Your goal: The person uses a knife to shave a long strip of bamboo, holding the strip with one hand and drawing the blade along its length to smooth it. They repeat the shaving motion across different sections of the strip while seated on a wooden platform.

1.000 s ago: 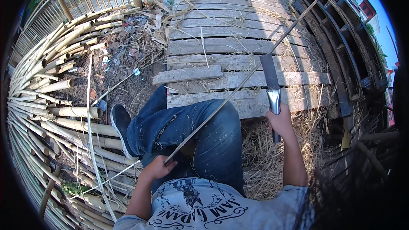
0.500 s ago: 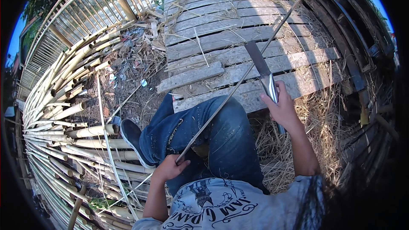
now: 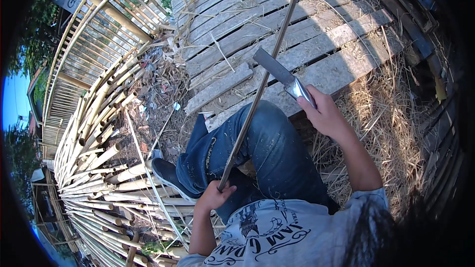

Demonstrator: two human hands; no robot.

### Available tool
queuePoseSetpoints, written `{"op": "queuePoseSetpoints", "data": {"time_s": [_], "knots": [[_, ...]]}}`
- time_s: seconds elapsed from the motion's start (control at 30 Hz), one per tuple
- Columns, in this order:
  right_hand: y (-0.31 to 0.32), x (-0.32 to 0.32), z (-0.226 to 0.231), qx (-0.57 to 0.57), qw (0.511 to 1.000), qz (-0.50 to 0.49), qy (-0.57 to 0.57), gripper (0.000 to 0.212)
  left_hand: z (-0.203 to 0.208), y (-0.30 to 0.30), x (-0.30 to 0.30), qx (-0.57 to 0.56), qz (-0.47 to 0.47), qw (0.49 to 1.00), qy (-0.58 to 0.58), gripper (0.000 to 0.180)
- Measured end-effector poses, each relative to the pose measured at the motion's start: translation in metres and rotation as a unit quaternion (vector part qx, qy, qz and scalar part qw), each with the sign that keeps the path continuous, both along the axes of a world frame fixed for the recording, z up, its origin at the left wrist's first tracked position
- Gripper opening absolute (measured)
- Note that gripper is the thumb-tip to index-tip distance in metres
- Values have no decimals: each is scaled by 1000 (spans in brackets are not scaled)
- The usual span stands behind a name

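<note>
Bamboo strip [image 3: 262, 84], thin and long, runs diagonally from the left hand [image 3: 215, 197] up across the denim knee [image 3: 267, 138] over the grey plank deck [image 3: 307, 44]. Left fingers closed on its lower end. Right hand [image 3: 324, 113] grips a flat dark-bladed knife [image 3: 279, 74], blade beside the strip. Versus earlier: blade raised off the planks, now angled up-left.

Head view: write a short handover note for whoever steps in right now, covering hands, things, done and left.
Left hand: closed on the near end of a long bamboo strip that slants across the raised knee.
Right hand: grips a flat-bladed knife, blade beside the strip, over the plank platform.
Done: shavings lie around.
Left: whether the blade touches the strip is unclear; more bamboo poles lie at left.
</note>
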State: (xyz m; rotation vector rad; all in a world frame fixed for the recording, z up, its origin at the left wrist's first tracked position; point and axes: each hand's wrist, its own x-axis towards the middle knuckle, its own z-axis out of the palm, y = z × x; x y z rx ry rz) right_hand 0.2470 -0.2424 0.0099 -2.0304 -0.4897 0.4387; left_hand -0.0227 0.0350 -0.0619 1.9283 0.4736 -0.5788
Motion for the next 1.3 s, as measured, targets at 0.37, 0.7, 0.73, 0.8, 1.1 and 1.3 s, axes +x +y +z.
{"op": "queuePoseSetpoints", "data": {"time_s": [0.37, 0.7, 0.73, 0.8, 1.1, 1.3], "knots": [[3, 5, -10, -44, 998, 37, 15, 38, 4, 9, 16, -38, 16, 999, 16, 43], [16, -20, 1, -102, 978, 183, -8, 36, -6, 7, 10, -29, 7, 999, 17, 43], [16, -18, 9, -133, 960, 243, 30, 37, -8, 5, 9, -17, 1, 1000, 8, 43], [21, -10, 19, -107, 984, 142, -27, 35, -12, 6, 8, -6, -4, 1000, 0, 43], [18, -14, 17, -126, 984, 120, -45, 36, -10, 1, 9, -60, -1, 998, 3, 44], [22, -31, 4, -131, 980, 142, -41, 31, -10, -6, 11, -85, 35, 996, 12, 45]]}}
